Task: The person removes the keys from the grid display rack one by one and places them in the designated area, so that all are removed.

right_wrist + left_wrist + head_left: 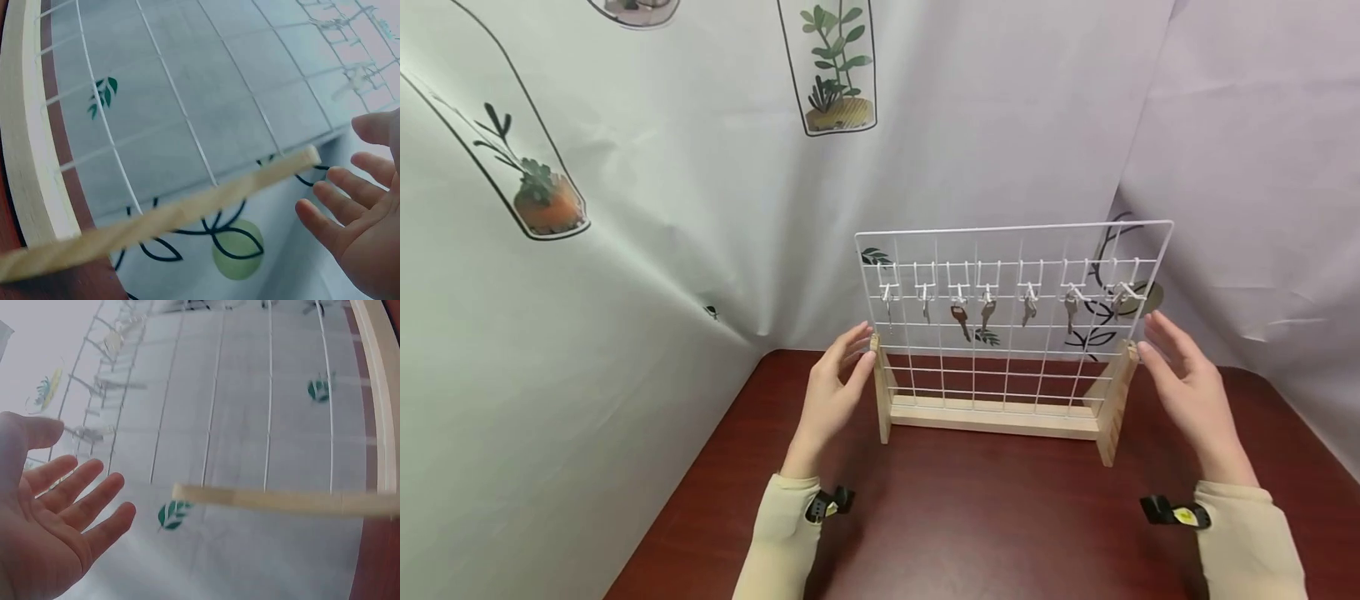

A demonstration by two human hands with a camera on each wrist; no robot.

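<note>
A white wire grid rack (1000, 348) stands upright on a wooden base (992, 419) between my two hands. White hooks run in a row across its upper part, and keys hang from them, among them a brown key (960, 318) and a silver key (1071, 310). My left hand (833, 385), fingers extended and palm turned inward, is at the top of the left wooden upright (881, 392). On the other side my right hand (1191, 390) is held beside the right wooden upright (1117, 404), fingers loosely spread. Both wrist views show bare palms holding nothing.
The rack stands on a dark red table (1000, 508). Behind it and to the left hangs a pale curtain (700, 167) printed with plants. Straps with small black devices (829, 505) sit at both wrists.
</note>
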